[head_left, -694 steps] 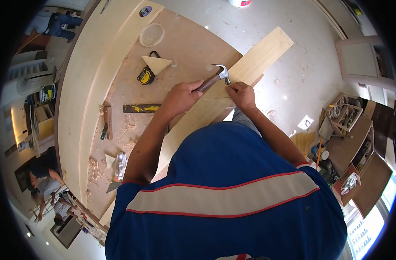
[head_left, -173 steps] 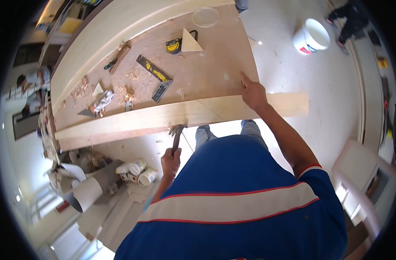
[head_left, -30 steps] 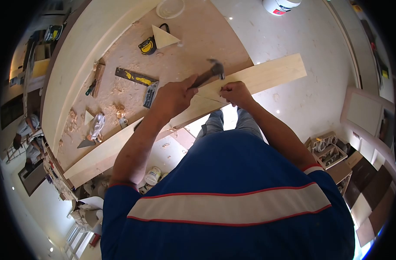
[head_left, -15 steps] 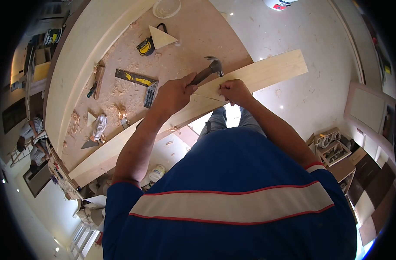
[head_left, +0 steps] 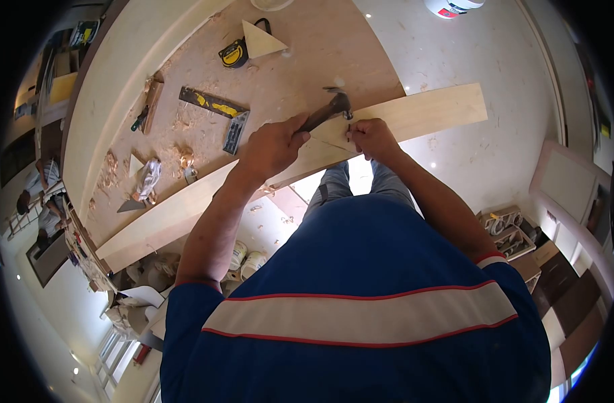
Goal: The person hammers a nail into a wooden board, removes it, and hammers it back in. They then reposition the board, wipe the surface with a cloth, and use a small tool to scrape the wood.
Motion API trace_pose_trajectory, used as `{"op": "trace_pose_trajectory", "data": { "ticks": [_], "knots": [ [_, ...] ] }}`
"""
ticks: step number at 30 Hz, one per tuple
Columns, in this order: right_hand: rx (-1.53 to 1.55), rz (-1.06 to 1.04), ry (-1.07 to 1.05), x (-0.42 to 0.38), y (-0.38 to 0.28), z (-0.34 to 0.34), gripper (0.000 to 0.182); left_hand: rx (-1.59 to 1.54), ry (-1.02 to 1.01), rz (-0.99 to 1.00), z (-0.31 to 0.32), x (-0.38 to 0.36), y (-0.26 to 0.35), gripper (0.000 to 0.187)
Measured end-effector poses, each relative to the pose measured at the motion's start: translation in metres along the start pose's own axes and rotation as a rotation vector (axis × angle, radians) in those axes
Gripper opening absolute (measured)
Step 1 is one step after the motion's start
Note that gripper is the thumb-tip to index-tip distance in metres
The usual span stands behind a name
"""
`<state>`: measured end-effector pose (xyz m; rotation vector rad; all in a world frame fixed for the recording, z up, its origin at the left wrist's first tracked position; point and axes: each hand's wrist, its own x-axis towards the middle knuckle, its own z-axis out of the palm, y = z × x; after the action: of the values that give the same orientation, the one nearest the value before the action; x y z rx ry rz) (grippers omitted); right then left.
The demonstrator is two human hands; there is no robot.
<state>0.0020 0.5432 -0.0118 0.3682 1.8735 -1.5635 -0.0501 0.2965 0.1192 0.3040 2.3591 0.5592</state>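
My left hand (head_left: 270, 151) is wrapped round the handle of a claw hammer (head_left: 323, 113). The hammer's head hangs just above my right hand (head_left: 375, 140), over a long pale wooden board (head_left: 428, 113). Between the fingertips of my right hand stands a thin dark nail (head_left: 348, 133), partly hidden, against the board. A pencil-like line crosses the board near my fingers. The board lies slantwise along the near edge of the brown workbench (head_left: 307, 50), and its right end sticks out past the bench.
On the bench lie a try square (head_left: 216, 107), a tape measure (head_left: 233, 54), a wooden triangle (head_left: 262, 40), a plastic-wrapped item (head_left: 148, 180) and wood shavings (head_left: 184, 156). A white bucket (head_left: 448, 7) stands on the floor. At far left is another person (head_left: 49, 174).
The view has shifted slightly, so bench and board sit a little differently in frame. The hammer head remains close above the nail; both hands keep their grips.
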Motion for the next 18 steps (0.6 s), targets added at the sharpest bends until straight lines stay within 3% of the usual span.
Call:
{"op": "trace_pose_trajectory", "data": {
  "ticks": [18],
  "knots": [
    [0.047,-0.014,0.041,-0.0011,-0.0001,0.0019,0.016,-0.088,0.010,-0.011,0.0008,0.0024,-0.0069,0.050]
  ]
}}
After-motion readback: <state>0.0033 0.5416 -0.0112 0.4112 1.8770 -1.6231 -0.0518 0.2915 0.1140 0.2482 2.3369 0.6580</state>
